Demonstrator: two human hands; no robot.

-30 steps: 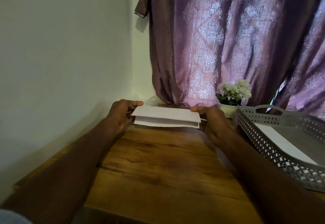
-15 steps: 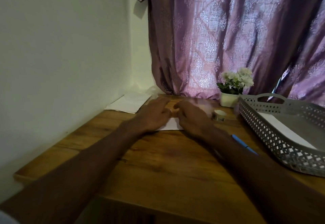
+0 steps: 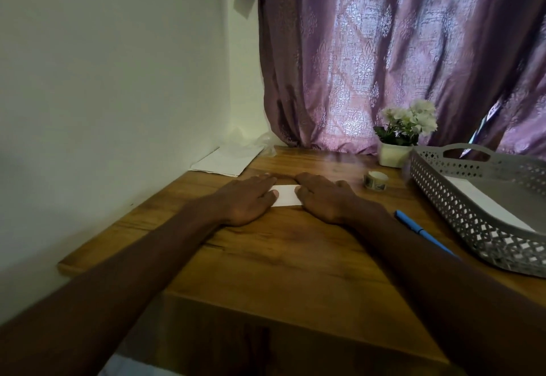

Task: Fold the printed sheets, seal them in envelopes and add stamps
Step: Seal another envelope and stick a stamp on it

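A folded white sheet (image 3: 286, 195) lies flat on the wooden desk (image 3: 283, 260). My left hand (image 3: 246, 198) rests palm down on its left part and my right hand (image 3: 323, 197) on its right part, fingers spread and flat; only the middle strip of paper shows between them. A small roll of stamps (image 3: 375, 180) stands to the right of my right hand. White envelopes or sheets (image 3: 227, 160) lie at the back left corner against the wall.
A grey perforated tray (image 3: 461, 213) holding a white sheet (image 3: 484, 204) sits at the right. A blue pen (image 3: 422, 232) lies beside it. A white pot of flowers (image 3: 399, 139) stands at the back before a purple curtain. A white wall runs along the left.
The folded sheet was held up in both hands a second ago; it now lies on the desk under both flat palms. My hands have spread slightly apart since half a second ago.
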